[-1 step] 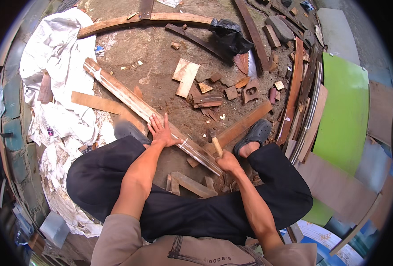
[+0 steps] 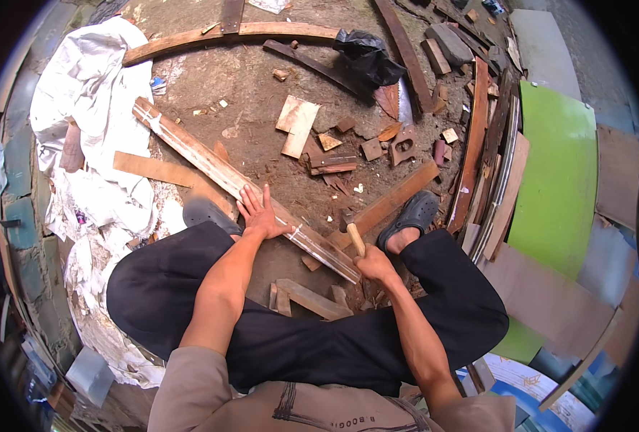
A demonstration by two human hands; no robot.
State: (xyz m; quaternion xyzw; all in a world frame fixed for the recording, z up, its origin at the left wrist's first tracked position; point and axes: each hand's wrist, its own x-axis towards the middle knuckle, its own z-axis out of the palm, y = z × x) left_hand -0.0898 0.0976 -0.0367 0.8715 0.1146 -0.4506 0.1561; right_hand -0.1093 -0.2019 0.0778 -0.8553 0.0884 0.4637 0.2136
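Observation:
A long wooden plank with pale streaks lies slantwise on the ground between my feet. My left hand rests flat on it, fingers spread. My right hand grips the wooden handle of a hammer, close to the plank's near right end. The hammer's head is up beside the plank, pointing away from me; whether it touches anything is hard to tell. A brown board runs from beside the plank toward my right shoe. Another flat board passes by my left shoe.
A white sheet is bunched at the left. Wood offcuts, a saw blade and a black plastic bag lie ahead. Long strips and a green panel line the right. A small wooden frame sits close to me.
The view has shifted slightly, and the hammer is tilted a little differently in my right hand. My left hand stays on the plank.

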